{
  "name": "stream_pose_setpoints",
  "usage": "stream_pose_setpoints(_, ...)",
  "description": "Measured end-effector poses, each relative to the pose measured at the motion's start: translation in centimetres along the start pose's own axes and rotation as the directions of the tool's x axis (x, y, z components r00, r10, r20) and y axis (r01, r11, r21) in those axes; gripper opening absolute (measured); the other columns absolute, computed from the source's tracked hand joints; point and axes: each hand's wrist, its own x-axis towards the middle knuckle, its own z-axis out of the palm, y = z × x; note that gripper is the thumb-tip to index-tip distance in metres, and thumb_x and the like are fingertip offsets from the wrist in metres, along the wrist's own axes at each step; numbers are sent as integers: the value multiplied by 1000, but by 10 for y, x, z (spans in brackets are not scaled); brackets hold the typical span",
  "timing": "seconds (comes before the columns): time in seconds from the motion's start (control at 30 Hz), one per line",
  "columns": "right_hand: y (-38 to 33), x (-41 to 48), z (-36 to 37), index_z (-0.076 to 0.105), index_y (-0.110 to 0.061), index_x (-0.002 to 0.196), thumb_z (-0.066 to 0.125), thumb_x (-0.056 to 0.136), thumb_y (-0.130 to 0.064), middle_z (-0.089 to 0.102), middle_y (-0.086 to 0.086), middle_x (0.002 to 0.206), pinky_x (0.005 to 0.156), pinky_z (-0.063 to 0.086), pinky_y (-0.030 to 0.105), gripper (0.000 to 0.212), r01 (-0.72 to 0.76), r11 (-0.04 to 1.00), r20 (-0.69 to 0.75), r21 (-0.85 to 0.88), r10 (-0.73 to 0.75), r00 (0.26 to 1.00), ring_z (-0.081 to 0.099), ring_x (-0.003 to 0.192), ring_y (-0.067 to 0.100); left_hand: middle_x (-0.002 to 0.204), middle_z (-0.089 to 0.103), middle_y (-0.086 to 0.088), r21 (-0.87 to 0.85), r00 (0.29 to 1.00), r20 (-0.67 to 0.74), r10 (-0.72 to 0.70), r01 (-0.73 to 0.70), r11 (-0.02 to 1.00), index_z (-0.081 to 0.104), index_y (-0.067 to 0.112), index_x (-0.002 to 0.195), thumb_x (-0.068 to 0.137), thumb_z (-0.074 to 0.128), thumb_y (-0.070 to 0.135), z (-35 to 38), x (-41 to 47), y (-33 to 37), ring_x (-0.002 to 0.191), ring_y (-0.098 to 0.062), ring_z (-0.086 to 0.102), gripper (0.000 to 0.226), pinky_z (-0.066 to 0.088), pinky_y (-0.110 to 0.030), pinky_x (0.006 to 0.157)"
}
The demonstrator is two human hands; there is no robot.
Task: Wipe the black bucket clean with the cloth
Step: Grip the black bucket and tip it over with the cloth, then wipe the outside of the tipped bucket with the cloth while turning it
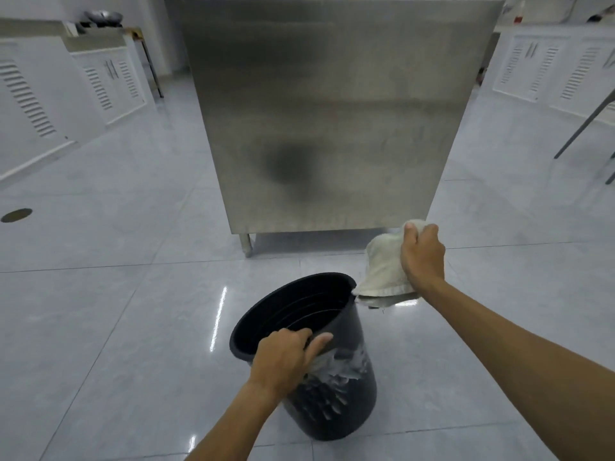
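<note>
The black bucket (306, 357) stands on the glossy tiled floor (116, 327), low centre of the view, tipped so its long axis leans: the open mouth faces up and away to the left, base nearer the person and to the right. Its inside looks dark w/ ridged rings; the outer wall on the near side carries pale streaks or reflections (can't tell which).

The left hand (286, 356) is closed on the bucket's near rim, fingers hooked over the edge into the mouth, thumb lying along the outside. The right hand (422, 256) is up and to the right of the bucket, fist closed round a bunched-up cloth (382, 271), off-white. The cloth hangs down from the fist; its lower left corner comes just beside the bucket's far-right rim, and whether it touches the rim can't be told.

Around it: a big stainless steel cabinet (332, 111) stands straight ahead beyond the bucket, flat panel facing the camera, w/ a short metal leg (246, 244) at its bottom left. A dark blurred reflection sits on the panel's lower middle. White louvred cupboards (66, 94) run along the left wall, more of them far right (549, 71). A round floor drain (16, 215) is at the left edge. A grey slanted leg of some furniture (585, 124) shows at the right edge. The floor right round the bucket is bare tile, the cabinet well apart from it.
</note>
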Motion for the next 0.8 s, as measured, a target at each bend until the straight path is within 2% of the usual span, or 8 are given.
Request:
stream_pose_setpoints(0.17,5,-21,-17,43,-10,110,37,111,-38,58,13,103,77,45,40,28,95,993,151,-75,-83,985,59,92,31,43,44,8,-323,954,-110,-280,232,917,44,21,54,96,36,59,-1,-8,2,38,-9,41,57,29,-19,41)
stream_pose_setpoints(0.3,36,-58,-13,44,-7,113,37,111,-38,64,15,98,79,59,52,31,127,975,321,-183,-63,945,68,87,35,41,39,9,-519,884,-79,-460,358,777,38,20,50,94,31,59,9,-21,4,40,-6,37,60,31,-21,41)
stream_pose_setpoints(0.37,53,-78,-5,43,-10,110,37,111,-38,63,10,89,67,59,41,29,143,966,385,-217,-50,921,67,75,26,44,45,6,-564,866,-8,-501,409,717,43,17,52,96,30,57,19,-27,2,42,-6,41,61,34,-23,45)
stream_pose_setpoints(0.43,63,-101,7,41,-14,109,39,111,-38,58,0,80,51,47,21,25,163,961,442,-222,-50,896,56,62,11,50,50,-2,-603,856,82,-511,450,658,51,7,57,99,30,53,27,-30,0,47,-12,46,66,39,-32,50)
stream_pose_setpoints(0.5,66,-124,22,42,-15,110,41,111,-37,54,-4,76,44,39,16,22,164,969,492,-187,-52,869,48,55,6,56,54,-8,-627,851,146,-505,474,618,57,-5,68,100,29,53,32,-32,-1,52,-17,49,71,40,-33,53)
stream_pose_setpoints(0.6,63,-152,44,44,-20,108,47,109,-39,61,-4,79,52,42,20,19,152,983,547,-105,-71,834,56,62,9,67,65,-14,-638,844,170,-509,488,596,65,-4,82,104,29,49,37,-30,-1,61,-29,60,68,49,-37,59)
stream_pose_setpoints(0.7,56,-174,60,51,-26,98,52,106,-43,63,-8,81,61,40,18,19,95,995,565,2,-80,821,61,72,4,74,69,-11,-647,848,157,-505,475,597,67,6,83,105,28,46,36,-26,-1,70,-22,65,61,54,-41,69)
stream_pose_setpoints(0.8,58,-188,67,60,-25,86,48,107,-35,62,-11,80,73,44,25,26,148,987,505,71,-163,847,59,78,4,84,72,-14,-692,822,298,-485,536,483,70,5,92,105,26,48,32,-21,-4,79,-22,68,63,55,-42,77)
